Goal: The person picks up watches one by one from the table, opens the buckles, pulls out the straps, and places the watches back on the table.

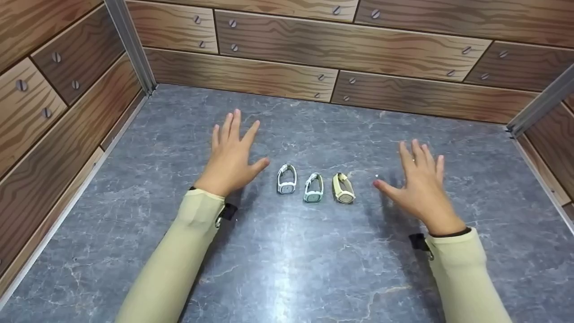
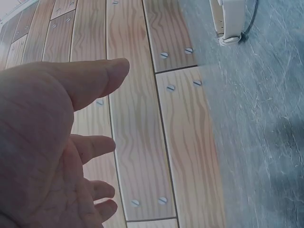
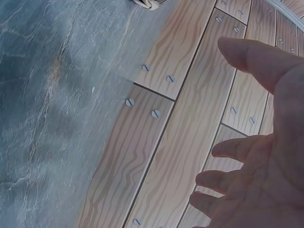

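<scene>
Three wristwatches stand in a row mid-table, their straps fastened into loops and dials toward me. On the left is a white watch with a bluish dial (image 1: 287, 188), in the middle a white-and-green watch (image 1: 313, 196), on the right a pale yellow watch (image 1: 345, 196). My left hand (image 1: 231, 161), fingers spread, is left of the white watch and apart from it. To the right of the yellow watch my right hand (image 1: 423, 193) has its fingers spread too, holding nothing. Part of a white strap (image 2: 232, 21) shows at the top of the left wrist view.
A grey marbled tabletop (image 1: 278, 251) lies under everything, with glare in front of the watches. Wood-patterned panels (image 1: 278, 63) wall the back and both sides, with metal posts (image 1: 134, 49) at the back corners. A tiny pale speck (image 1: 376, 176) shows near the right thumb.
</scene>
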{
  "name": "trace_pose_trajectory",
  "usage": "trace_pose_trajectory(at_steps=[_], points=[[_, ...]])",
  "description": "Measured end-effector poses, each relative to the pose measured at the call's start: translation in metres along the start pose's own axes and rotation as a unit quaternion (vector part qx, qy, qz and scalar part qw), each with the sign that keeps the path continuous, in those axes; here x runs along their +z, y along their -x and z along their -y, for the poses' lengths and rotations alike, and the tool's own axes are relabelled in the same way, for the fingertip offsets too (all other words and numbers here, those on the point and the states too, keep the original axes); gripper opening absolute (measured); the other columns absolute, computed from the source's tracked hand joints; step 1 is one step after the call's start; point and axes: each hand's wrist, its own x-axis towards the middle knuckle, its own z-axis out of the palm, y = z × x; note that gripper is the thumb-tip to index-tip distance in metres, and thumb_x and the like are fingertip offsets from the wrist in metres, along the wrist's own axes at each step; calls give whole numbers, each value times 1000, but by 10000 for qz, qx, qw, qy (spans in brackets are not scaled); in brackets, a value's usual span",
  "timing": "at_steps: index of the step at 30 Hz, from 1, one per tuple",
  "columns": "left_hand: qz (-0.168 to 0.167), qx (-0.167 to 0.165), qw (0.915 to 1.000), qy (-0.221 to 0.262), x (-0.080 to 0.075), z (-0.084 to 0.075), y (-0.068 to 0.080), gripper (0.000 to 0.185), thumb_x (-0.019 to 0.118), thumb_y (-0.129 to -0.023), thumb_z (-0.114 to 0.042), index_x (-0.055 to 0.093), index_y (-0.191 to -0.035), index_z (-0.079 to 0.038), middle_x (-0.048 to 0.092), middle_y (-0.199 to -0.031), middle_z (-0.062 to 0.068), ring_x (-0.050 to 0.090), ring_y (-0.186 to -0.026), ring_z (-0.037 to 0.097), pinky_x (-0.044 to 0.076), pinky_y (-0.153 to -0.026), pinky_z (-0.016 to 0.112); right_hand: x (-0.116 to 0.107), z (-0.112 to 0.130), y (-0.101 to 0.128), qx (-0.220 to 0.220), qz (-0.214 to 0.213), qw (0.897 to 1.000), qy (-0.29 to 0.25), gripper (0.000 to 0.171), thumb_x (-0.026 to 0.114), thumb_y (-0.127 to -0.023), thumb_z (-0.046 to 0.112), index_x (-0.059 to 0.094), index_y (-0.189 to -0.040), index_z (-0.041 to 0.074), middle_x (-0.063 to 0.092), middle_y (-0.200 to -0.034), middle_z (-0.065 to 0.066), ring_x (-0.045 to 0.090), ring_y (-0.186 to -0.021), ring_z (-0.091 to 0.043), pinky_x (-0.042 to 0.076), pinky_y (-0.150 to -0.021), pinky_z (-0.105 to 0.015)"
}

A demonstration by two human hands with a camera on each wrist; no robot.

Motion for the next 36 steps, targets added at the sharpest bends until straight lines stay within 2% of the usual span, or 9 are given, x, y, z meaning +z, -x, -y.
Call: trace_pose_trajectory(at_steps=[16,20,23,26,29,33,36], points=[[157,15,9998,109,1,0,1,86,68,-97,-48,26,-165,-16,-6,-171,21,-9,-159,36,-11,-125,54,2,-1,0,-15,32,10000,-74,99,75,-93,44,21,-162,-2,10,-166,-34,3,-154,-53,-19,-120,-61],[233,40,9997,74,1,0,1,84,66,-98,-51,27,-165,-19,-6,-171,21,-10,-159,35,-11,-125,53,3,-3,0,-12,36,10000,-77,97,76,-93,40,22,-161,-3,11,-165,-35,4,-153,-54,-18,-120,-62],[354,137,9993,72,0,-1,1,80,64,-98,-54,33,-163,-21,0,-172,21,-7,-159,36,-9,-125,54,3,-3,1,9,75,9999,-84,97,75,-94,39,21,-162,-3,11,-165,-35,4,-153,-54,-19,-120,-63],[551,306,9979,135,0,-3,1,75,65,-98,-53,39,-160,-20,14,-170,20,7,-158,38,1,-127,56,2,-4,1,62,140,9998,-88,96,74,-94,39,19,-162,-2,11,-165,-35,4,-153,-55,-18,-120,-63],[746,512,9957,203,2,-5,2,67,66,-99,-47,47,-155,-17,36,-163,17,30,-152,37,20,-125,55,1,-5,1,122,226,9996,-119,96,74,-95,38,19,-162,-2,10,-166,-35,5,-153,-54,-18,-120,-62],[893,795,9925,252,6,-7,1,52,69,-99,-39,60,-144,-13,57,-148,11,52,-137,32,41,-115,51,1,-4,0,190,427,9988,-177,96,73,-96,39,18,-162,-3,9,-166,-34,5,-153,-53,-18,-120,-62],[956,987,9901,283,11,-8,0,44,70,-99,-34,66,-136,-10,67,-134,11,62,-125,31,49,-106,49,1,-4,0,229,545,9980,-202,95,72,-96,39,18,-162,-4,8,-167,-33,4,-154,-53,-18,-120,-62]])
